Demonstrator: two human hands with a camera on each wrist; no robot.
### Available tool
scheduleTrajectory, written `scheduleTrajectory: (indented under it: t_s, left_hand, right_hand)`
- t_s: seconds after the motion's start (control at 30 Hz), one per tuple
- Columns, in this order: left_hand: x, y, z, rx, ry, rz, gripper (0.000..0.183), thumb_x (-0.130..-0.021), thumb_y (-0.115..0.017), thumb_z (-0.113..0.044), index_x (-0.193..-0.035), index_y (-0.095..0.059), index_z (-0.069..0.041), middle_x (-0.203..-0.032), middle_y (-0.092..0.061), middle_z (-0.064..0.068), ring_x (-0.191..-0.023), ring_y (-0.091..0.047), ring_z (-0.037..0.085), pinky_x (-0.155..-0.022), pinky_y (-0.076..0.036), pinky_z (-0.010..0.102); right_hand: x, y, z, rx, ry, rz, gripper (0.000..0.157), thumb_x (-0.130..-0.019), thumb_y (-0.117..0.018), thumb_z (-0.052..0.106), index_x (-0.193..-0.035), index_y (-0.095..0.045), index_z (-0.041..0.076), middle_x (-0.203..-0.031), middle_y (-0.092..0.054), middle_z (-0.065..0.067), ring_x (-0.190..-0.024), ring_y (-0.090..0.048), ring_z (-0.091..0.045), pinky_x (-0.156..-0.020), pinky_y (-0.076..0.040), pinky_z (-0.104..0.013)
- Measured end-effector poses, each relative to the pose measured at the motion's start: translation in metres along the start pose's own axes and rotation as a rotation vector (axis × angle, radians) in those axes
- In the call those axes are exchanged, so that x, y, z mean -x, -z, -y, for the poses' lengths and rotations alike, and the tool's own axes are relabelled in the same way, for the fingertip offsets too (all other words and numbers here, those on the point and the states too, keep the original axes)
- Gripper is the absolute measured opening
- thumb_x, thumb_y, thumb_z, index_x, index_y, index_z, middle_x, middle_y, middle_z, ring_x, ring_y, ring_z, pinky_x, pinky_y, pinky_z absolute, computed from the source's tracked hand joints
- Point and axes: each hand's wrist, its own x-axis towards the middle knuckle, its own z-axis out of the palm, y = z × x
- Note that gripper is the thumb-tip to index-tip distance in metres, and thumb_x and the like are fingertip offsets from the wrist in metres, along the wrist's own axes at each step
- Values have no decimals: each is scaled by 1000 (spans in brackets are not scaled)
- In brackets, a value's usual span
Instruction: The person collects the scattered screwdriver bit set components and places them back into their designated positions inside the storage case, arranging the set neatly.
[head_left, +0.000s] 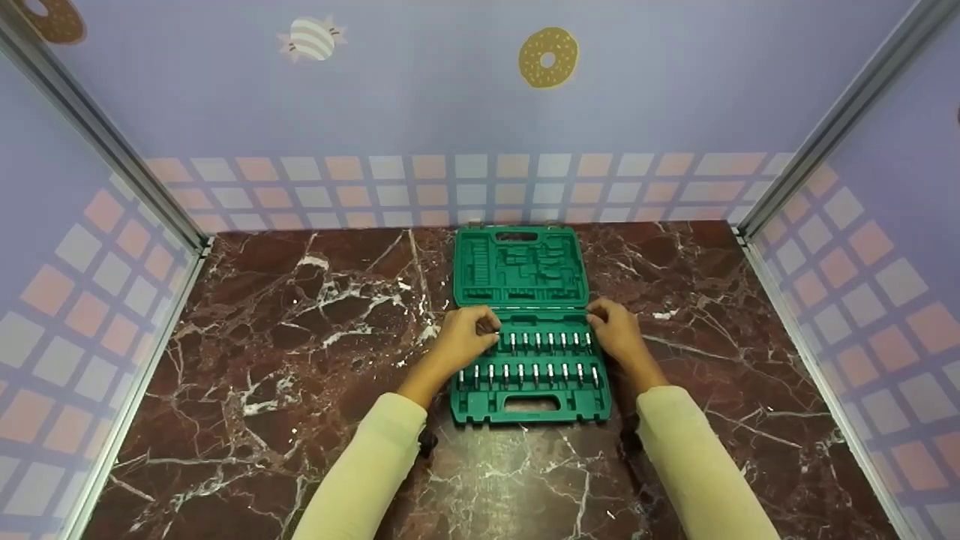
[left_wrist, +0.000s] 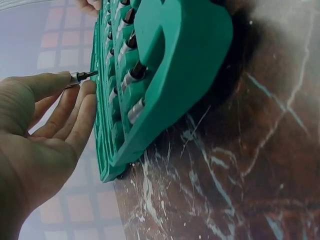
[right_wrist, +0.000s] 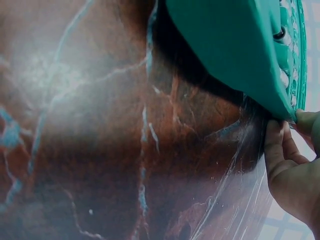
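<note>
A green plastic tool case point(head_left: 480, 409) lies unfolded on the marble-patterned surface, its moulded lid point(head_left: 521, 279) leaning back toward the wall. Two rows of silver bit sockets point(head_left: 535, 372) with dark tips fill slots in its base. Over the left end of the upper row, my left hand point(head_left: 463, 337) pinches one bit socket point(left_wrist: 76, 78) between thumb and fingers; in the left wrist view its dark tip points at the case. My right hand point(head_left: 619, 334) holds the case's right edge near the hinge, thumb on the rim and fingers below, as the right wrist view shows.
The dark red, white-veined tabletop point(head_left: 300, 375) extends on both sides of the case. Behind stands a lilac wall point(head_left: 420, 90) with a checked band, and side panels point(head_left: 885, 247) close in left and right. Grey metal posts point(head_left: 832, 112) mark the corners.
</note>
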Motion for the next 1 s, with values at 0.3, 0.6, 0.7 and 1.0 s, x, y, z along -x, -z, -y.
scheduleTrajectory:
  t_s: [0.3, 0.6, 0.7, 1.0]
  left_hand:
    - [-7, -10, -2, -113, 34, 17, 6, -93, -75, -4, -98, -75, -3, -92, -75, 9, -85, -70, 22, -75, -59, 39]
    - [-8, -17, -4, -272, 110, 15, 5, -94, -77, -13, -98, -77, -9, -96, -73, 7, -88, -69, 21, -76, -59, 40]
    - [-9, -19, -5, -304, 126, 18, 5, -93, -78, -14, -95, -76, -10, -99, -68, 7, -90, -66, 23, -75, -58, 40]
    - [-15, -20, -6, -350, 152, -6, 26, -89, -83, -18, -112, -76, -8, -109, -65, 10, -109, -59, 30, -91, -54, 47]
  right_hand:
    - [0, 0, 0, 2, -4, -8, 19, -102, -61, 6, -117, -68, -3, -113, -71, -26, -109, -65, -42, -96, -50, -57]
    - [0, -2, 1, -3, -11, 5, 20, -103, -60, 7, -118, -68, -3, -114, -71, -25, -108, -66, -42, -95, -51, -57]
    - [0, -2, 1, -5, -12, 7, 20, -103, -60, 7, -119, -68, -2, -115, -71, -25, -110, -66, -42, -96, -51, -57]
    - [1, -2, 1, -11, -14, 7, 20, -103, -59, 6, -119, -67, -2, -114, -71, -25, -108, -66, -42, -94, -52, -57]
